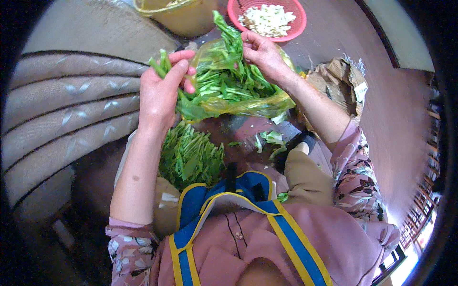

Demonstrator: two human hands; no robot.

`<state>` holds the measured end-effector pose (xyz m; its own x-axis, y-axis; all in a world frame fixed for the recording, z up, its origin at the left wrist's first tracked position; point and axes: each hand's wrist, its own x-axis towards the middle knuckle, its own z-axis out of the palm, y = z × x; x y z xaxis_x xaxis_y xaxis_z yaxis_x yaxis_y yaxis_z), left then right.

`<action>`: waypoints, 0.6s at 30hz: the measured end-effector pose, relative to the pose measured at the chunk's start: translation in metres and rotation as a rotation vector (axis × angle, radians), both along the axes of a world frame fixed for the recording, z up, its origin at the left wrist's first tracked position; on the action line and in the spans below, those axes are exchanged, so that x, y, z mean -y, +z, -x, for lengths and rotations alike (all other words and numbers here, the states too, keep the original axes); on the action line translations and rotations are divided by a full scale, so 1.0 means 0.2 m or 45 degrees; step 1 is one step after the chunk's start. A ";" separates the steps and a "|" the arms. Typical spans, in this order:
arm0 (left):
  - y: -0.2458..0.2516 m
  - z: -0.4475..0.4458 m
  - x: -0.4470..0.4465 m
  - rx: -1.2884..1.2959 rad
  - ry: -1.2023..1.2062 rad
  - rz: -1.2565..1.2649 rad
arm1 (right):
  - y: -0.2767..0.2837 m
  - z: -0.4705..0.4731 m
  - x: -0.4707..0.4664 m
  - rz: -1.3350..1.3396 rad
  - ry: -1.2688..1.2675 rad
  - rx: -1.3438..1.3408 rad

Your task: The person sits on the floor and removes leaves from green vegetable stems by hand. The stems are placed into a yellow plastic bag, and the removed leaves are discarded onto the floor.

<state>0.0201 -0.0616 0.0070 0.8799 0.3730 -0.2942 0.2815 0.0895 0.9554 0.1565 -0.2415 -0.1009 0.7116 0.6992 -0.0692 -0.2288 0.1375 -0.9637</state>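
My left hand [161, 89] grips a few leafy green stems [162, 64] whose cut ends poke up past the thumb. Between the fingers and thumb of my right hand [263, 53] is a leafy green stalk [232, 39], its top raised and its lower leaves hanging down. Beneath both hands lies a thin yellow plastic bag [247, 107], open and full of loose greens [222, 85]. Closer to my body, a heap of greens [193, 153] with stems lined up rests on the floor by my left leg.
Beyond the bag stand a tan bucket lined with yellow plastic [189, 18] and a red plastic colander [266, 35] of white chopped pieces [268, 19]. Crumpled cardboard [336, 85] lies to the right. Leaf scraps [272, 137] litter the floor by my foot. A ridged upholstered piece [75, 93] borders the left.
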 end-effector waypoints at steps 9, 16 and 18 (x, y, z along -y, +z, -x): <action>0.01 0.00 -0.08 -0.033 0.022 0.100 | 0.23 0.26 -0.08 -0.325 0.455 -0.731; 0.01 0.02 -0.11 -0.067 -0.036 0.108 | 0.25 0.24 -0.09 0.044 0.355 0.703; 0.02 0.02 -0.12 -0.074 -0.165 0.083 | 0.26 0.20 -0.07 0.005 0.586 0.263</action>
<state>0.0163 -0.0369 0.0114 0.9001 0.2361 -0.3661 0.3495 0.1100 0.9304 0.1157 -0.2271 -0.0496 0.3288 0.9436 0.0378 -0.0691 0.0640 -0.9956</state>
